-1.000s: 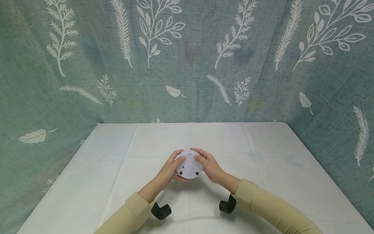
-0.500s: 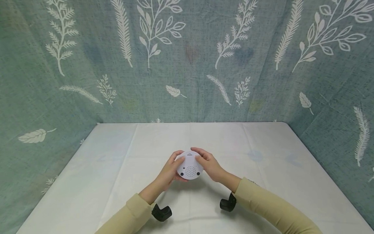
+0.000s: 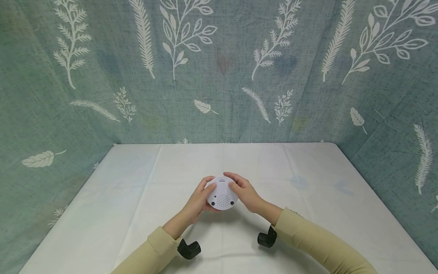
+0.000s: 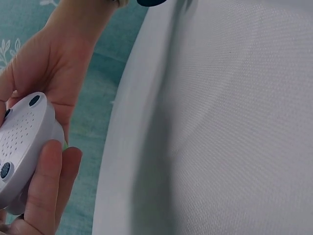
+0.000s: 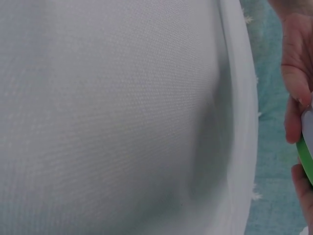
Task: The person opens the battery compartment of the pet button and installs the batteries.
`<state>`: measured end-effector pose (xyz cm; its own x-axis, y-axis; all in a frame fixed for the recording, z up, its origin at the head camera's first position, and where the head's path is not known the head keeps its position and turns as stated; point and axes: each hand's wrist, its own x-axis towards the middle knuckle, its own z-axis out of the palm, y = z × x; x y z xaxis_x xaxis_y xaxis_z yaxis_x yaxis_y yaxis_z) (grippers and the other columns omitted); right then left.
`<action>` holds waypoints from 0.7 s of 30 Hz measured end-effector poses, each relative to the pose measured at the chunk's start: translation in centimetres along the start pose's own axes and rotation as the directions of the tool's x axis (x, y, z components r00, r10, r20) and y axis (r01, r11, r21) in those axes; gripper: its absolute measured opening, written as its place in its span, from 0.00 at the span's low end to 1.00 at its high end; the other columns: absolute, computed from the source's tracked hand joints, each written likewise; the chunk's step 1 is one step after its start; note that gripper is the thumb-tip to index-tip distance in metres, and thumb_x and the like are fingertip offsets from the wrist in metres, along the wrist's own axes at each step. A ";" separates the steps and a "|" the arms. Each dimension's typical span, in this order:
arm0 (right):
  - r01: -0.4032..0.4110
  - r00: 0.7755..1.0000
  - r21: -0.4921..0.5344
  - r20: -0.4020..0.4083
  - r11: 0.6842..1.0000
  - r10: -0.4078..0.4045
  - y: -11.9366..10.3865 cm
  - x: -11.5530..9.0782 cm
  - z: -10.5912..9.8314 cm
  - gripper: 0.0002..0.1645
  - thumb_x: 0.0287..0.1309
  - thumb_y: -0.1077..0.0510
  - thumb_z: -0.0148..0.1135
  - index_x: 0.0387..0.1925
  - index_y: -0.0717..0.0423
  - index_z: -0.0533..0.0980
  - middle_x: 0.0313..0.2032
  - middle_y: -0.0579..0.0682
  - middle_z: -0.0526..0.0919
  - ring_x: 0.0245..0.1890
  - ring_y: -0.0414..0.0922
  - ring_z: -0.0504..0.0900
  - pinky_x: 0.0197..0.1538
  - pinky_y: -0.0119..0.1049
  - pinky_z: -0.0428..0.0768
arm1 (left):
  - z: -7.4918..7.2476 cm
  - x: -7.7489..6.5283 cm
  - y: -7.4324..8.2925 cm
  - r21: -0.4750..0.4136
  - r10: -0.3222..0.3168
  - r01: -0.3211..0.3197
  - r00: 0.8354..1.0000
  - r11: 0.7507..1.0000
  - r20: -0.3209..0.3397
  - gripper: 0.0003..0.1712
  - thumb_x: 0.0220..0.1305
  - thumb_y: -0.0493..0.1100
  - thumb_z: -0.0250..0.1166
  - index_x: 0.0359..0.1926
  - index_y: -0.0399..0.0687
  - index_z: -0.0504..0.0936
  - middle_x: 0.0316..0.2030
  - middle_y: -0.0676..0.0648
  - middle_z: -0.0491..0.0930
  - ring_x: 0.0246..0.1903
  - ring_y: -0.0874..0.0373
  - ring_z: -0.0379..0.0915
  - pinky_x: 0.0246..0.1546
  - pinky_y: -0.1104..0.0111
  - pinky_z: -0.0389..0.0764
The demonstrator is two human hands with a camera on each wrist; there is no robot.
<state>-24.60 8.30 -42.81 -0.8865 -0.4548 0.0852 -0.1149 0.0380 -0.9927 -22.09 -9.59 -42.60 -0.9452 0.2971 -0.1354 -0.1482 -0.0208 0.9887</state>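
Observation:
Both hands hold a round white plastic device (image 3: 223,193) a little above the table, near its middle. Its upturned face shows a cluster of small speaker holes, two dark round feet and a small slot near the far edge. My left hand (image 3: 197,201) grips the left side, thumb on the face and fingers curled beneath. On the right side, my right hand (image 3: 248,196) holds it with the thumb on the face and fingers round the far edge. A green part (image 5: 306,157) shows on the device's other side in the right wrist view. The underside is hidden in the head view.
A white cloth covers the table (image 3: 143,213). Patterned green fabric (image 3: 219,76) hangs along its back and both sides. Black wrist mounts (image 3: 189,249) stick out below both tan sleeves (image 3: 318,239).
Over the first half second the device shifted slightly right and toward the body, its face tilting a little, with both hands following. Since then it has stayed almost still.

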 end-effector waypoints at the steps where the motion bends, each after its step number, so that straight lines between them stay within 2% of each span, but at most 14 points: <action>1: -0.006 1.000 0.002 0.005 1.000 0.006 0.1 0.0 0.0 0.27 0.66 0.56 0.43 0.64 0.60 0.60 0.56 0.61 0.70 0.47 0.41 0.73 0.49 0.33 0.75 | 0.0 0.0 0.0 0.000 0.002 -0.002 1.000 1.000 -0.001 0.23 0.68 0.53 0.48 0.60 0.51 0.58 0.50 0.37 0.70 0.38 0.52 0.77 0.34 0.52 0.82; 5: -0.050 0.999 0.019 0.016 0.999 0.050 0.3 0.0 -0.2 0.30 0.66 0.47 0.43 0.64 0.58 0.61 0.58 0.58 0.68 0.52 0.46 0.71 0.54 0.42 0.74 | -0.2 -0.1 -0.2 0.001 0.007 -0.007 1.000 1.000 -0.012 0.24 0.68 0.54 0.49 0.60 0.51 0.59 0.50 0.37 0.69 0.38 0.52 0.76 0.32 0.53 0.82; 8: -0.108 0.994 0.014 -0.003 0.994 0.108 0.4 -0.1 -0.4 0.34 0.66 0.39 0.40 0.62 0.59 0.63 0.57 0.57 0.70 0.53 0.48 0.72 0.52 0.45 0.76 | -0.5 -0.1 -0.2 -0.005 0.017 -0.018 1.000 1.000 -0.024 0.24 0.68 0.53 0.50 0.60 0.52 0.59 0.50 0.36 0.69 0.37 0.51 0.76 0.31 0.53 0.82; 11: -0.198 0.980 -0.006 -0.024 0.980 0.197 0.4 -0.2 -0.4 0.40 0.63 0.32 0.38 0.58 0.61 0.66 0.50 0.56 0.75 0.46 0.47 0.77 0.43 0.43 0.81 | -0.8 -0.1 -0.2 -0.007 0.032 -0.033 0.999 0.999 -0.028 0.24 0.67 0.53 0.50 0.61 0.53 0.58 0.51 0.36 0.69 0.37 0.52 0.76 0.32 0.54 0.82; 13: -0.268 0.963 -0.014 -0.009 0.963 0.268 0.2 -0.2 -0.5 0.43 0.60 0.29 0.37 0.55 0.62 0.68 0.44 0.55 0.79 0.40 0.47 0.80 0.38 0.42 0.82 | -1.0 -0.1 -0.2 -0.003 0.039 -0.039 0.999 0.999 -0.021 0.25 0.68 0.52 0.50 0.62 0.53 0.57 0.53 0.36 0.68 0.38 0.52 0.76 0.34 0.55 0.82; 16: -0.355 0.932 0.001 0.083 0.935 0.353 0.0 -0.4 -0.8 0.48 0.57 0.25 0.34 0.54 0.63 0.67 0.39 0.58 0.81 0.32 0.46 0.81 0.35 0.43 0.82 | -1.1 -0.1 -0.3 0.010 0.054 -0.053 0.999 0.999 -0.010 0.25 0.69 0.52 0.49 0.62 0.53 0.56 0.55 0.36 0.66 0.39 0.53 0.75 0.35 0.56 0.82; 19: -0.396 0.904 0.030 0.186 0.918 0.384 0.0 -0.5 -1.0 0.49 0.58 0.25 0.31 0.56 0.64 0.64 0.40 0.63 0.81 0.30 0.46 0.82 0.36 0.44 0.82 | -1.2 0.0 -0.5 0.015 0.067 -0.067 0.998 0.998 -0.007 0.24 0.69 0.51 0.48 0.62 0.54 0.56 0.56 0.35 0.66 0.40 0.52 0.75 0.36 0.57 0.82; 21: -0.403 0.895 0.043 0.229 0.914 0.383 0.0 -0.5 -1.2 0.48 0.59 0.26 0.30 0.57 0.64 0.62 0.42 0.64 0.80 0.30 0.45 0.82 0.38 0.43 0.82 | -1.2 0.0 -0.6 0.023 0.072 -0.072 0.997 0.997 -0.003 0.24 0.69 0.51 0.48 0.63 0.54 0.55 0.57 0.35 0.65 0.41 0.51 0.74 0.37 0.57 0.82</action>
<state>-24.64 9.58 -42.76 -0.7345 -0.5963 -0.3240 0.2711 0.1799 -0.9456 -22.33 -10.72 -43.24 -0.9543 0.2920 -0.0643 -0.0733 -0.0200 0.9971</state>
